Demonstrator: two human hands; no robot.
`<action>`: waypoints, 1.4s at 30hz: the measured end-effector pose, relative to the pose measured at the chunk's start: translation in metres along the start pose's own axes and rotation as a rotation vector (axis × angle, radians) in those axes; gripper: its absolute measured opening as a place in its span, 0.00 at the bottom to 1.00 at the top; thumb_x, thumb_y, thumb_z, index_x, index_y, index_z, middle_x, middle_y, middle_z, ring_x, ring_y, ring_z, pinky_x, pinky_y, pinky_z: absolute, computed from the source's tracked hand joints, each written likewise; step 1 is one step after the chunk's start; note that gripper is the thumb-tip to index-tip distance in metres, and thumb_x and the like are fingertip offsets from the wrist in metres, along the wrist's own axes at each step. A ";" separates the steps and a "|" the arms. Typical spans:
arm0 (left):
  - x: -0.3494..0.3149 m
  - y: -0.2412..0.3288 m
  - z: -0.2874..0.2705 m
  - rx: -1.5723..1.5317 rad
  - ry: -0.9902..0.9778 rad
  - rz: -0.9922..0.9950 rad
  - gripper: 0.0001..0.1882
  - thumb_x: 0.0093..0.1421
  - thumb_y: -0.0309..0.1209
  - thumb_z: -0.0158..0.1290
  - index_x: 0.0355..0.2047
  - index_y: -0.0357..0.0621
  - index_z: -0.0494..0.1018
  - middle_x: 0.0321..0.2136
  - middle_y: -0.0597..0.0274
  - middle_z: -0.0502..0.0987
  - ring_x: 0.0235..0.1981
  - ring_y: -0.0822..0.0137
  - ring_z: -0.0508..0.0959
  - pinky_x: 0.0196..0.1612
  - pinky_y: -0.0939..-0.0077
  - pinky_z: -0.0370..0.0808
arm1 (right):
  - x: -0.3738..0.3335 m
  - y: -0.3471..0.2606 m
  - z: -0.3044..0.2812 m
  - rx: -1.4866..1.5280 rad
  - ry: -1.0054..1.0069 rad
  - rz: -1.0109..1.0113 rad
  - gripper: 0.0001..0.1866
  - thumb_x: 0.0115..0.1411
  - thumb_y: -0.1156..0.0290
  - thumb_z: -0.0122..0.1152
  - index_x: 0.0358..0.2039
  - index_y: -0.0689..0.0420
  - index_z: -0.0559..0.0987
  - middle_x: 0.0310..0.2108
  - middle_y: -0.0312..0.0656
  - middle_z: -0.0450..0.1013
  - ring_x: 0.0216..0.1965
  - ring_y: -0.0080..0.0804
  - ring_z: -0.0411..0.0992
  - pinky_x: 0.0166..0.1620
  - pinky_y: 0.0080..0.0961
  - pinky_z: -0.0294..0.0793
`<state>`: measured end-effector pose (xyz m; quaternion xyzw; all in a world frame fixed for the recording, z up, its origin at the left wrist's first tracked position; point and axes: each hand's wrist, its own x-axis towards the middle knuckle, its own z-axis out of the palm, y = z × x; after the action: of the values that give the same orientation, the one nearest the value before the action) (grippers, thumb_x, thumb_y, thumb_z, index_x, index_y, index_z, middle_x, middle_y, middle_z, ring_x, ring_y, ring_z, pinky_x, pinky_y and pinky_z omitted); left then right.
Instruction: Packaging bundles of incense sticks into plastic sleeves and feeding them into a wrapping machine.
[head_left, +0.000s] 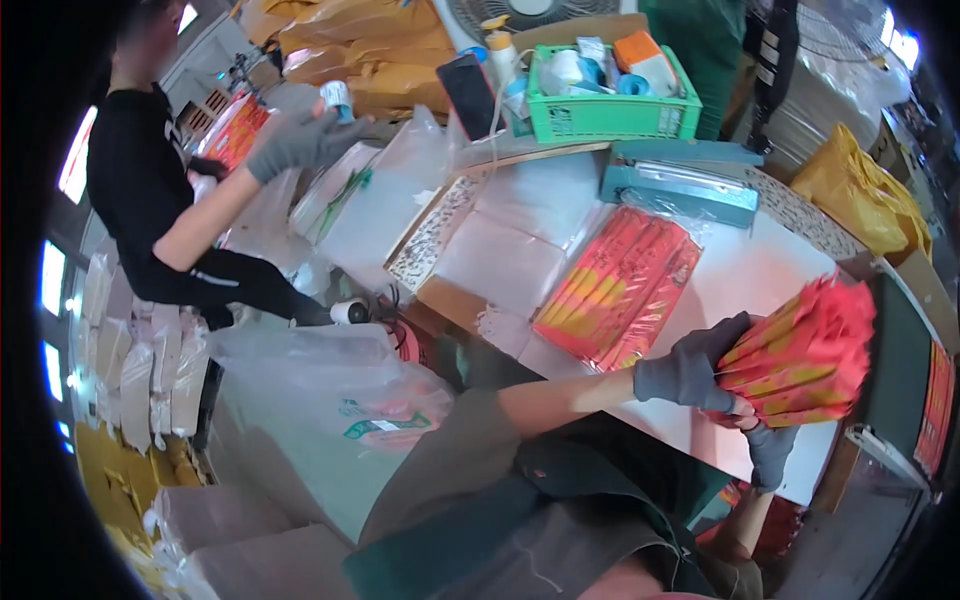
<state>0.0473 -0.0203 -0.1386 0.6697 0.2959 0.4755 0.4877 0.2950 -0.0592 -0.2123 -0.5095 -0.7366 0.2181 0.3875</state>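
Note:
Both my hands wear grey gloves with bare fingertips and grip a fanned bundle of red-and-gold paper packets [800, 350], raised above the right side of the white tabletop. My left hand [700, 365] is closed on the bundle's left side. From below, my right hand [770, 450] closes on its lower edge; some of its fingers are hidden. A clear plastic bag of similar red-and-gold packets [620, 290] lies flat on the table, left of my hands. Beyond it, clear plastic bags [500, 260] are stacked in a shallow patterned tray.
A teal metal device [680, 190] with a silver bar stands at the table's back. Behind it, a green crate [615, 118] holds tape rolls and bottles; a phone [470, 95] leans beside it. At far left stands another person [140, 190], one gloved hand raised.

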 end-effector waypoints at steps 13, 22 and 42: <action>-0.008 0.035 0.004 0.109 0.061 0.159 0.55 0.36 0.36 0.66 0.60 0.38 0.46 0.41 0.51 0.73 0.43 0.55 0.75 0.46 0.72 0.70 | 0.062 -0.136 0.008 0.395 0.323 -0.164 0.59 0.40 0.39 0.64 0.62 0.60 0.46 0.59 0.47 0.52 0.53 0.39 0.63 0.52 0.35 0.66; -0.052 -0.103 0.028 -0.274 0.285 -0.020 0.28 0.57 0.44 0.47 0.50 0.38 0.57 0.38 0.53 0.71 0.40 0.65 0.73 0.43 0.71 0.68 | 0.092 -0.079 0.055 0.681 -0.493 0.144 0.21 0.48 0.61 0.59 0.37 0.65 0.76 0.35 0.43 0.73 0.38 0.30 0.70 0.44 0.24 0.67; -0.182 -0.077 -0.301 1.076 0.398 -0.475 0.09 0.49 0.26 0.54 0.30 0.36 0.69 0.27 0.53 0.71 0.28 0.59 0.74 0.33 0.69 0.70 | 0.122 -0.109 0.118 0.626 -0.677 0.202 0.07 0.48 0.78 0.55 0.30 0.63 0.78 0.30 0.37 0.74 0.34 0.20 0.69 0.39 0.17 0.66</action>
<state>-0.2942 -0.0382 -0.2526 0.6359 0.7205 0.2539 0.1096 0.1163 0.0201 -0.1627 -0.3376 -0.6671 0.6203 0.2372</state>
